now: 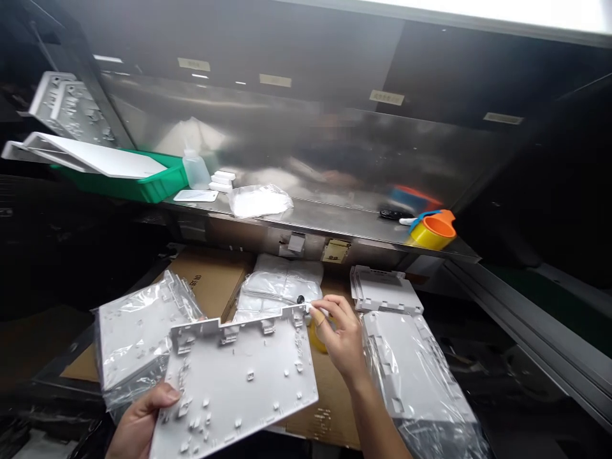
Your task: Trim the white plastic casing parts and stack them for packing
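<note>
A: How's the white plastic panel (248, 350) held?
B: Left hand (143, 414) grips its near-left edge, panel tilted, likely to steady it and keep the clip-studded face visible. Right hand (339, 338) pinches at its far-right corner (on what, cannot tell).
A: Surface, room?
B: Cardboard (337, 408) beneath the hands; metal shelf (329, 220) beyond them; room dim.

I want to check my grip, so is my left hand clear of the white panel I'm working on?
No, the left hand grips the white panel by its left edge.
</note>
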Available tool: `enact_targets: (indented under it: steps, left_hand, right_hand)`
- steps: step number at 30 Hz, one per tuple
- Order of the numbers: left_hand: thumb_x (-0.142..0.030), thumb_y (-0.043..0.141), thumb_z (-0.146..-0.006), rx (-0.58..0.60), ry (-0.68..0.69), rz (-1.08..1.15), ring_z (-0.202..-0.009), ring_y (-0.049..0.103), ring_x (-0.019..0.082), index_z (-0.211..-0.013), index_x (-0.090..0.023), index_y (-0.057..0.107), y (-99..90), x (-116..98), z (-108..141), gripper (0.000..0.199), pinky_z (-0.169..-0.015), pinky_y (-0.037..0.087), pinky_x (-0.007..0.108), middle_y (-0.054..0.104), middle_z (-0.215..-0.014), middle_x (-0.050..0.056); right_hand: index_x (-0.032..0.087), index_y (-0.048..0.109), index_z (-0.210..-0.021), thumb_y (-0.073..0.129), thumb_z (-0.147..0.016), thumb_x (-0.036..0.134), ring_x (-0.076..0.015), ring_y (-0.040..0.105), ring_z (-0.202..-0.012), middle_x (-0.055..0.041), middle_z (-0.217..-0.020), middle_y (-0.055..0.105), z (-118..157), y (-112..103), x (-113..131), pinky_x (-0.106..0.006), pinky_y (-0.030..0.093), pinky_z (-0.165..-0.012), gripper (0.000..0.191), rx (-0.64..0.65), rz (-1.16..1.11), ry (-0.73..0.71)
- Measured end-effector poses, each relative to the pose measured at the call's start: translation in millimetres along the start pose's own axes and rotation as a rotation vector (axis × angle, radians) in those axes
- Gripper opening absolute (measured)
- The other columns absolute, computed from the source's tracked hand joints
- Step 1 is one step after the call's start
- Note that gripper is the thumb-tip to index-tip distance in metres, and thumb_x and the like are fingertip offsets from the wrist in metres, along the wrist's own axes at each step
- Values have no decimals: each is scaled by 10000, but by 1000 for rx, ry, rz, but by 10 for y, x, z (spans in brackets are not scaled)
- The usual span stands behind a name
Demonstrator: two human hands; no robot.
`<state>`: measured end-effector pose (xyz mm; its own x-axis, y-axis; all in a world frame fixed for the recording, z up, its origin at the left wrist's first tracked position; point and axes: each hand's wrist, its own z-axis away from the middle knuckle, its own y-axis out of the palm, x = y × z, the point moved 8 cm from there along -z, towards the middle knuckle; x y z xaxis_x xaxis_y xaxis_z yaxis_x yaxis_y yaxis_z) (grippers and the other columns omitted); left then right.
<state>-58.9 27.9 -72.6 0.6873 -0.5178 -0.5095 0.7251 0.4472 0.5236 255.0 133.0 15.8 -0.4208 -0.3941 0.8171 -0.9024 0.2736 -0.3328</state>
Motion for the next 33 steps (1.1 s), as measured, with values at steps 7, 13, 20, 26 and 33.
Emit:
enact_targets:
  steps: [7,13,20,26,33]
  left_hand:
    - [-51,756,-604,31,214,-87,-1002,768,370,-1512,-345,483,482,35,35,993,-869,649,523,784,-1204,50]
    - [-115,677,-676,57,324,-214,-1399,531,294,-1506,-315,518,723,191,-17,868,-1220,357,379,661,-1430,-11]
    - [-119,641,-680,62,313,-278,-1354,563,259,-1468,-358,560,656,274,-79,828,-1140,426,320,658,-1426,-44]
    - [-111,700,-637,94,153,-144,-1122,711,293,-1558,-371,413,520,412,-179,999,-992,554,375,738,-1293,-16]
    - [-110,744,-522,69,2,65,-1103,720,412,-1541,-306,430,55,400,-382,1084,-960,579,535,765,-1225,65]
  right_hand:
    - [247,782,-1008,677,-961,331,-189,655,-948,-59,-1029,670,92,173,221,-278,557,-748,142,-21,-93,35]
    - [265,765,-1064,701,-943,186,-184,651,-970,-43,-1012,665,236,636,900,-328,550,-877,158,81,-228,-215]
    - [273,762,-1048,687,-955,190,-184,645,-954,-38,-997,662,259,723,797,-328,537,-860,145,68,-176,-201]
    - [270,763,-1047,644,-984,352,-207,645,-997,-57,-1058,686,234,761,219,-342,531,-872,157,72,-19,-112]
    - [162,760,-975,560,-932,446,-350,588,-1061,-172,-1001,719,402,397,-1856,-478,439,-929,350,-14,359,391]
